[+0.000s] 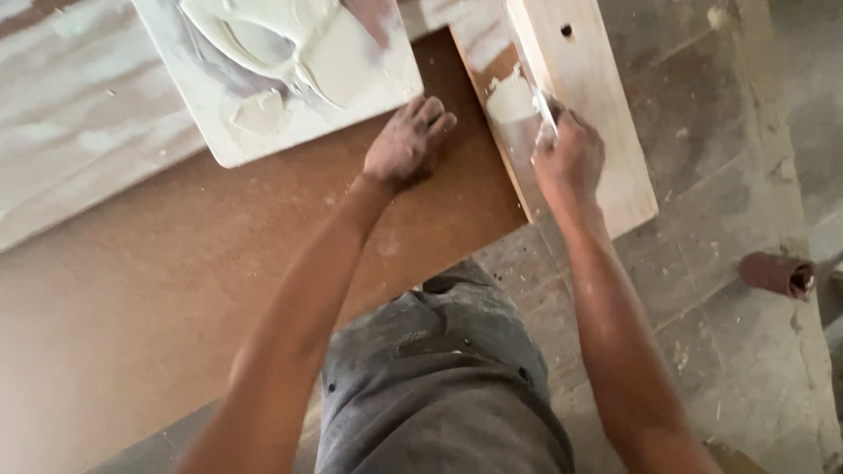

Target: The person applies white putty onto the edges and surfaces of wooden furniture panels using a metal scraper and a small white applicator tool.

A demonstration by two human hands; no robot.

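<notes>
Putty knife on the plank edge, my right hand working, my left bracing.

My right hand point(569, 156) has its fingers curled tight around a small putty knife point(544, 112), blade touching the pale filler patch point(512, 98) on the wooden plank point(606, 123). The plank's long axis runs away from me, tilted up-left, so the patch lies just ahead of the blade. My left hand point(406, 145) rests flat, fingers together, on the brown board point(176, 263), just beside the white putty slab point(290, 70).
</notes>
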